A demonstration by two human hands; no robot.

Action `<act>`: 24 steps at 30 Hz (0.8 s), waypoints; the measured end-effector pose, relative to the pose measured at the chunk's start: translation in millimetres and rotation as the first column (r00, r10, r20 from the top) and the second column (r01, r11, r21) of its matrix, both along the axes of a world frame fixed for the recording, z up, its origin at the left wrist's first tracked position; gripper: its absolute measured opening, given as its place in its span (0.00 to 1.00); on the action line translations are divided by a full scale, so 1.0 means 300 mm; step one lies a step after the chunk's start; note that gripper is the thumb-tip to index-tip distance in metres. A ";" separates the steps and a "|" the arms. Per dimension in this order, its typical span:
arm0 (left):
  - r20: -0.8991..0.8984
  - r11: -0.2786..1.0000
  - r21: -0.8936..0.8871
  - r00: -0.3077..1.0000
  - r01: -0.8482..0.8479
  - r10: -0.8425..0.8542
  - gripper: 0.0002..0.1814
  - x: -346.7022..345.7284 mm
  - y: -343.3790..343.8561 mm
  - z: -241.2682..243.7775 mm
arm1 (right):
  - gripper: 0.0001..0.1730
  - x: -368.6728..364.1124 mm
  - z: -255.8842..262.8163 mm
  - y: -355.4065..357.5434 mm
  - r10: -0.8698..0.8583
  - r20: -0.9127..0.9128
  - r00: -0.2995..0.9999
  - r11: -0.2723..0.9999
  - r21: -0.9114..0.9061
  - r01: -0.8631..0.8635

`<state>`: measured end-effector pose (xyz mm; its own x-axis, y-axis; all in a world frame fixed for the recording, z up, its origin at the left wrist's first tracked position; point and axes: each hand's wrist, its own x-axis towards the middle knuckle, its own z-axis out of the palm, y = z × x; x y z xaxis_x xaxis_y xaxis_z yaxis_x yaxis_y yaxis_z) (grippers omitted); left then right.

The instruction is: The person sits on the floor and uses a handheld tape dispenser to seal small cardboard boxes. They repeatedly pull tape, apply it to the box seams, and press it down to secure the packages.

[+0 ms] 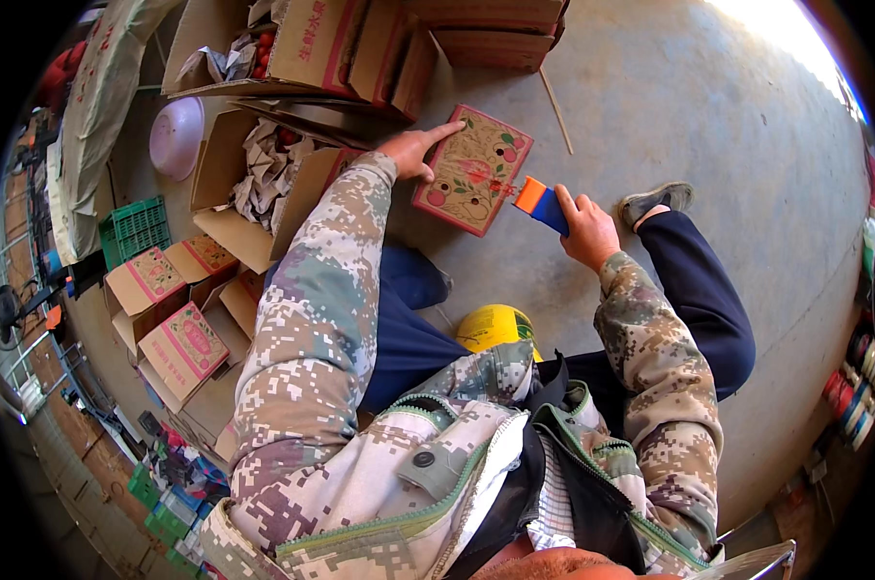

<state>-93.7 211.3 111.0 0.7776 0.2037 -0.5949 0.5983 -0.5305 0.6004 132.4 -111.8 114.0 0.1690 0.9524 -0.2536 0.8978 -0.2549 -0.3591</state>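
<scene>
A small printed cardboard box (474, 170) with a fruit pattern lies on the concrete floor in front of me. My left hand (414, 152) holds the box at its left edge, index finger and thumb spread along the top. The remaining fingers of that hand are hidden. My right hand (590, 230) grips a blue and orange handheld tool (543, 205), possibly a tape dispenser. Its orange end is close to the box's right edge, where a red strip or print shows; whether they touch, I cannot tell.
Open cartons (263, 250) to the left hold crumpled paper and red fruit. More cartons (379, 51) stand beyond. Beside them are a lilac basin (177, 138), a green crate (136, 228) and several small boxes (185, 346). A yellow bucket (497, 326) sits between my legs. A thin stick (557, 112) lies ahead.
</scene>
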 end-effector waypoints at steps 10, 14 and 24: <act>0.340 0.890 -0.020 0.834 -0.455 0.434 0.53 -0.046 -0.111 -0.238 | 0.50 -0.031 -0.192 0.052 -0.066 -0.124 0.990 0.998 0.008 0.068; 0.217 0.717 -0.165 0.684 -0.677 0.696 0.42 0.023 -0.150 -0.262 | 0.48 -0.041 -0.174 0.038 -0.090 -0.141 0.986 0.994 0.055 0.098; 0.103 0.702 -0.424 0.740 -0.572 0.665 0.36 0.130 -0.367 -0.330 | 0.51 -0.003 -0.054 -0.263 -0.147 -0.111 0.983 0.985 -0.113 0.134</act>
<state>-54.7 101.2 12.1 0.6695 0.5087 -0.5413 0.5333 0.1780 0.8270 131.6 -190.7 97.9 0.2619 0.8886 -0.3765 0.8029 -0.4171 -0.4260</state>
